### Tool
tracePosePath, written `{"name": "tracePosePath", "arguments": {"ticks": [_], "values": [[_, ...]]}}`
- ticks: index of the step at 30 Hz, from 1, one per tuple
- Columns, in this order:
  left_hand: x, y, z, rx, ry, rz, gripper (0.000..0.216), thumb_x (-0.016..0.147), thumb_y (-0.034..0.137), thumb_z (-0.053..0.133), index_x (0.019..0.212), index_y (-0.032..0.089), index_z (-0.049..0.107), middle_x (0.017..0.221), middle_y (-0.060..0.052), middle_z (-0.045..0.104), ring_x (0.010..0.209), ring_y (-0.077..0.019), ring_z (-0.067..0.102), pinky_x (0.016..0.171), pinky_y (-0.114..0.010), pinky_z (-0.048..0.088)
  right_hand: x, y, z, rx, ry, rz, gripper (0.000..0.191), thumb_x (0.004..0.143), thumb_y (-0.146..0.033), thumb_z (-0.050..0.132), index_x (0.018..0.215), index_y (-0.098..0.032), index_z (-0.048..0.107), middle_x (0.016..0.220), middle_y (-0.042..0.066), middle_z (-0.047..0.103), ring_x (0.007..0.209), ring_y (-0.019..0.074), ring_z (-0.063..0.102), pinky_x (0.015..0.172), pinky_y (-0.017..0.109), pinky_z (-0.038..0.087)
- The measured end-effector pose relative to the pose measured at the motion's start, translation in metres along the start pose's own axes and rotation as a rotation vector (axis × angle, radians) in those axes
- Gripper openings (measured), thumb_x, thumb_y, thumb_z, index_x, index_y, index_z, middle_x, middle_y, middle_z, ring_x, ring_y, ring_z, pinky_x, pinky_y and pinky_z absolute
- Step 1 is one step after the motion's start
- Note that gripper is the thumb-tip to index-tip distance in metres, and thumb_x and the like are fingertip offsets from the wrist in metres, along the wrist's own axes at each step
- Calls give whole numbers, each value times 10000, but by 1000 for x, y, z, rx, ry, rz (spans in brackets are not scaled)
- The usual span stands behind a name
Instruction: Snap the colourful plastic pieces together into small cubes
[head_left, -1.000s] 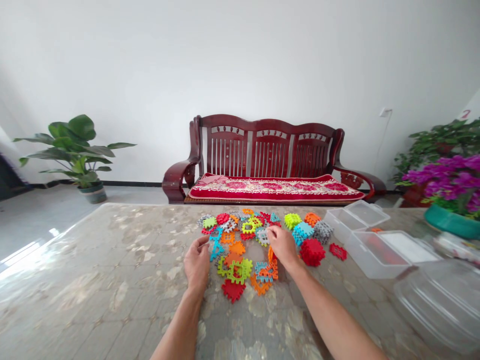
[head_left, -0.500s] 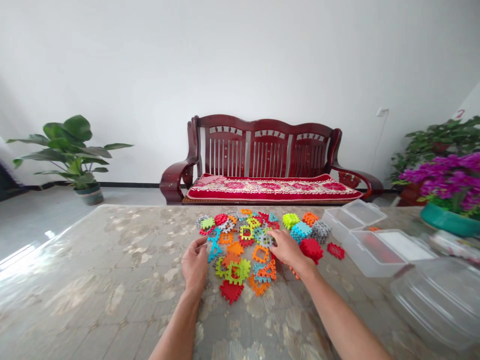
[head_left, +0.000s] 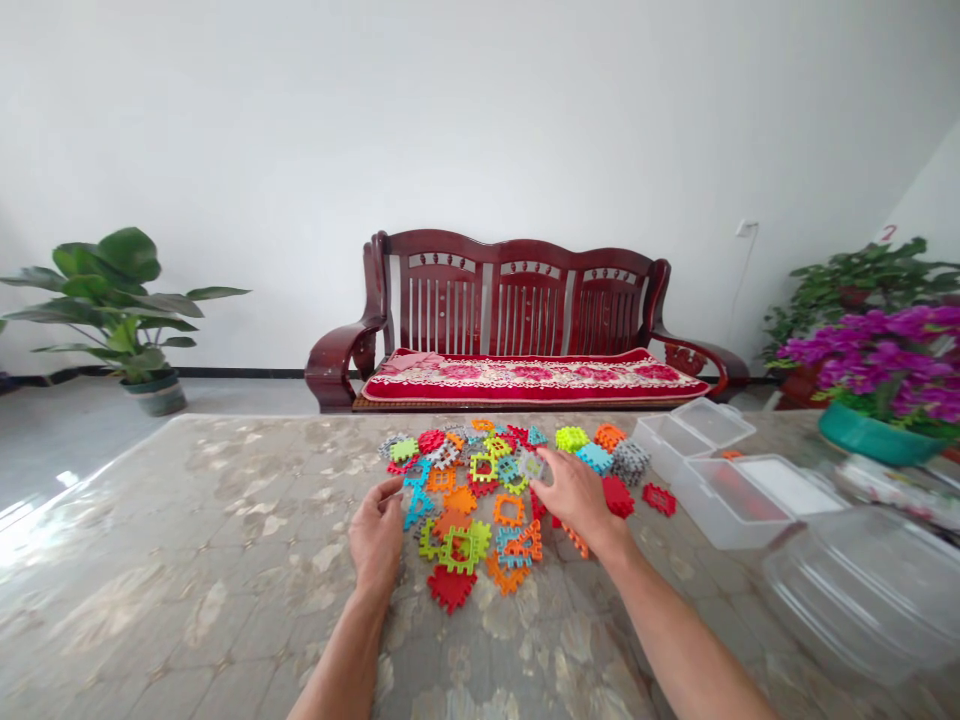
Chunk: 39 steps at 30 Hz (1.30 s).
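Observation:
A loose spread of flat, notched interlocking plastic tiles lies on the table in front of me, among them a green frame tile [head_left: 459, 549], an orange frame tile [head_left: 509, 511] and a red tile [head_left: 451, 588]. My right hand [head_left: 574, 495] is at the right side of the spread, thumb and fingers pinching a grey tile [head_left: 532, 467] just above the others. At the left edge, my left hand [head_left: 377, 530] rests with loosely curled fingers beside a blue tile [head_left: 417, 508]; nothing shows between thumb and forefinger.
Sorted stacks stand to the right: lime [head_left: 571, 438], blue [head_left: 595, 458], grey [head_left: 630, 461] and red [head_left: 618, 496]. Beyond them are a clear plastic box [head_left: 739, 510], a transparent lid [head_left: 862, 590] and a teal flowerpot [head_left: 877, 433]. A wooden bench [head_left: 525, 300] stands behind the table.
The view has turned slightly right, shifting everything leftward. My right hand has lifted the grey tile a little from the spread. My left hand stays at the left edge.

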<state>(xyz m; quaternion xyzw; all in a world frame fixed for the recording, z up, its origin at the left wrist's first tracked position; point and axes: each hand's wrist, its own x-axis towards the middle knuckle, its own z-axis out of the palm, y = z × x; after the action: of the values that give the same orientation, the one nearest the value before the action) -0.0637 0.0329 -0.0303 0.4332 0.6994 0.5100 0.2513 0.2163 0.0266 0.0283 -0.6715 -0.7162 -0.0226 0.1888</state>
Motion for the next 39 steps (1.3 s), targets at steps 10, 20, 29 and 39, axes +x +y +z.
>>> {"name": "tracePosePath", "arguments": {"ticks": [10, 20, 29, 39], "values": [[-4, 9, -4, 40, -20, -18, 392, 717, 334, 484, 1020, 188, 684, 783, -34, 711, 671, -190, 605, 591, -271, 420, 18, 107, -73, -183, 66, 523, 515, 796, -565, 503, 1214, -280, 597, 1093, 102, 688, 990, 299, 631, 750, 357, 450], [-5, 10, -4, 38, -17, -23, 405, 697, 350, 501, 1017, 179, 680, 675, -16, 675, 589, -180, 569, 550, -270, 401, 12, 137, -57, -285, -37, 571, 584, 793, -554, 498, 1286, -241, 531, 1062, 123, 692, 1015, 290, 625, 774, 359, 454], [-3, 4, -2, 22, -20, -4, 406, 712, 342, 490, 1035, 180, 677, 680, -15, 679, 588, -179, 569, 559, -273, 407, 8, 108, -60, -240, 207, 369, 416, 849, -391, 485, 1205, -212, 604, 1158, 102, 656, 1050, 270, 587, 878, 373, 438], [0, 0, 0, -67, 9, -6, 359, 705, 261, 481, 994, 171, 675, 833, -51, 719, 729, -191, 636, 687, -290, 474, 8, -6, 5, 186, -83, -90, 349, 805, -214, 557, 1144, -212, 638, 1167, 55, 653, 1102, 184, 568, 982, 295, 391]]}}
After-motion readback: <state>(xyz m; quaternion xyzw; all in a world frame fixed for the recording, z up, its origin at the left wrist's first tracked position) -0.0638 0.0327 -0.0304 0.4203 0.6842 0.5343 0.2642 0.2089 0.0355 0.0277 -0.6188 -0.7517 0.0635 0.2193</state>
